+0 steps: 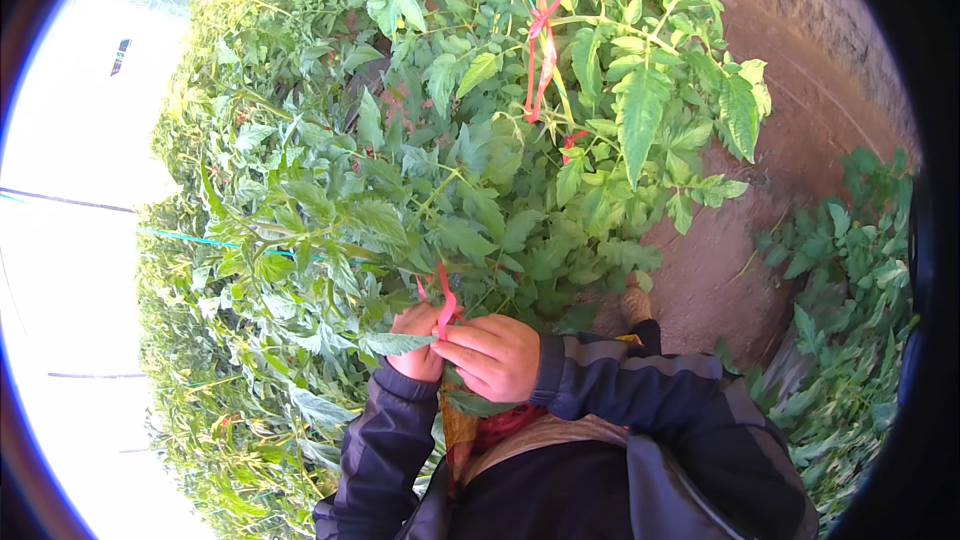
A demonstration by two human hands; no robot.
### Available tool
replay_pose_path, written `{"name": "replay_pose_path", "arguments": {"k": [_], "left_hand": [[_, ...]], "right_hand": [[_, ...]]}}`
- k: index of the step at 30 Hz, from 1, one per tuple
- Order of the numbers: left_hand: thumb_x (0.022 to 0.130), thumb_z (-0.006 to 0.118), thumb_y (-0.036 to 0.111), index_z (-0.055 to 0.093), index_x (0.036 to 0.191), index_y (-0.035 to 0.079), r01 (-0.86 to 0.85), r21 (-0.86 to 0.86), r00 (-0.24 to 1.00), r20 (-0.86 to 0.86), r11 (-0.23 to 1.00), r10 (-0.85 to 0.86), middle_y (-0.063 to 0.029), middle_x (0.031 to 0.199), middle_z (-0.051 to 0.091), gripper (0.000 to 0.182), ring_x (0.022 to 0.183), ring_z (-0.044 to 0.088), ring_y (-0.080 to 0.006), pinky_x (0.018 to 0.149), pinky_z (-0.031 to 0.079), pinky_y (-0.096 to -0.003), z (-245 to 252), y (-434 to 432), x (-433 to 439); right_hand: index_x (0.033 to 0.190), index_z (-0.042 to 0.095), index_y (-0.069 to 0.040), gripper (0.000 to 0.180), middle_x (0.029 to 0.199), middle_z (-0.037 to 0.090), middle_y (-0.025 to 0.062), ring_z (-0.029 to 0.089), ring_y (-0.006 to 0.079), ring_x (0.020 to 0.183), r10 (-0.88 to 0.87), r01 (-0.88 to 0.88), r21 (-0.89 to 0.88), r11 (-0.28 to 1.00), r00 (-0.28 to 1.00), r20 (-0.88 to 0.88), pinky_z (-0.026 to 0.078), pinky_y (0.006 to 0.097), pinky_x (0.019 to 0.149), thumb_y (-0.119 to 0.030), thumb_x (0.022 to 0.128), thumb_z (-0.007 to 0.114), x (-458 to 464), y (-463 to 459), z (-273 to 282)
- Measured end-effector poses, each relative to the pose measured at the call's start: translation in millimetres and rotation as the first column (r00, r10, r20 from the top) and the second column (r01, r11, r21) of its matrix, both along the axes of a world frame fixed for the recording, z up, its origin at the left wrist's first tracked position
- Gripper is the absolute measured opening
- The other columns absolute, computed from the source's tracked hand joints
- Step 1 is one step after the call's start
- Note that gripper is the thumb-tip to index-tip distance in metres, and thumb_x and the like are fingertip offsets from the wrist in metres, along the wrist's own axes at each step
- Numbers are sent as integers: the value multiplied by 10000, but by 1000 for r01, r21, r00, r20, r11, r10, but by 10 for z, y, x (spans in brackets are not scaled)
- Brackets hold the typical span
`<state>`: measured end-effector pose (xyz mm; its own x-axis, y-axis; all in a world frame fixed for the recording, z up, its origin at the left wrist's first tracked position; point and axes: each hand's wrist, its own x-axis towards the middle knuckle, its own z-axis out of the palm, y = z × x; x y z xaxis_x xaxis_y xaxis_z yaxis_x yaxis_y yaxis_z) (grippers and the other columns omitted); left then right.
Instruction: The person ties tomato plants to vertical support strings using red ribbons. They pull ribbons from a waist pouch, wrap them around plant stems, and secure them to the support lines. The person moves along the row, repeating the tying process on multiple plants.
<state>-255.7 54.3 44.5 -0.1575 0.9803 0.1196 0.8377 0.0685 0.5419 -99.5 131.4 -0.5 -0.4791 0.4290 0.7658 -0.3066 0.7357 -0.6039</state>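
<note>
Close together in front of my body, both hands work at a pink plastic ribbon [448, 301] that rises toward a tomato stem [360, 252]. My right hand [495, 356] pinches the ribbon's lower end between thumb and fingers. Beside it my left hand [418, 341] is closed at the same ribbon, its fingertips partly covered by a tomato leaf [397, 343] and by my right hand. A green string [202, 239] runs along the stem from the left. Whether the ribbon is knotted cannot be made out.
Dense tomato plants [465, 225] fill the middle and left. Another pink ribbon [541, 60] ties an upright stem to a string at the top. A bare soil path [720, 270] runs along the right, with more plants [862, 300] beyond it and an earthen wall [817, 7] at the upper right.
</note>
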Motion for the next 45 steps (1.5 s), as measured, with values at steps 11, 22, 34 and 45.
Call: {"name": "replay_pose_path", "arguments": {"k": [11,22,34,45], "left_hand": [[805,579,177,670,999,120,-1,-15,992,-130,1000,0,-79,935,675,221,856,618,-310,744,429,-399,53,-80,32],[843,588,123,661,963,89,-99,51,975,-195,994,108,-105,878,647,144,827,602,-330,750,425,-450,-7,-153,-2],[913,542,86,640,969,-9,-30,21,989,-142,999,33,-161,816,607,147,753,579,-329,703,445,-383,72,-29,-16],[971,498,102,616,1148,-44,-245,-100,796,546,964,260,-129,998,693,258,946,634,-185,895,470,-309,-4,-59,-148]], "right_hand": [[1097,653,-26,420,1022,607,38,578,189,752,7,-11,45,999,997,74,478,319,626,-85,681,659,-27,34,43],[1085,649,-80,367,952,609,72,610,253,766,-73,79,-129,988,996,52,508,367,654,-27,722,652,-143,172,19],[910,642,-69,126,826,594,85,609,303,722,127,-72,-454,888,988,90,492,369,619,-84,791,679,-230,310,-134],[877,653,-67,137,837,603,77,606,268,724,235,-193,-348,918,969,82,490,343,631,-29,746,664,-147,413,-238]]}}
